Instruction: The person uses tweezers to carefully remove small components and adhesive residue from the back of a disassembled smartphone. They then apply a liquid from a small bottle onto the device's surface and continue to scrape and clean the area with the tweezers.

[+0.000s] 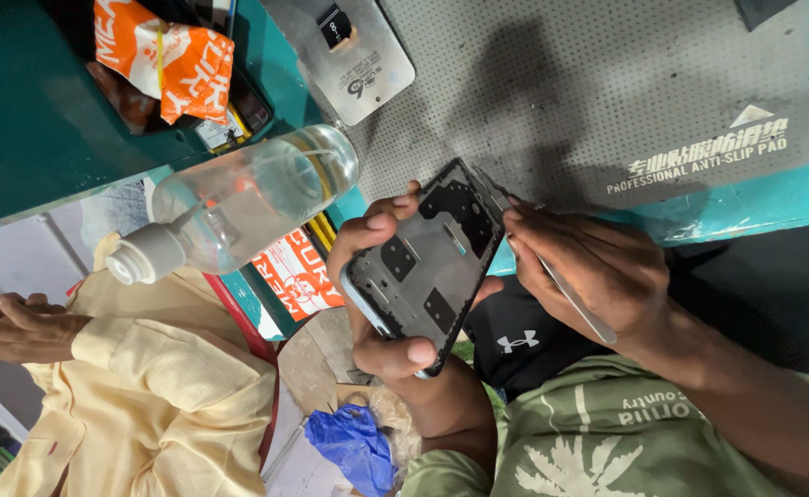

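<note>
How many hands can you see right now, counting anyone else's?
3. The left hand grips the opened phone. The right hand holds a metal tool at the phone's top edge. Another person's hand rests at far left; their other hand is out of view.

We look down on a phone repair workbench, a small workshop by what we see, grey perforated anti-slip pad (607,83) on a teal bench (18,138), opened phone frame (423,267), metal back plate (344,55), clear squeeze bottle of liquid (239,198), thin metal tool (574,299).
</note>
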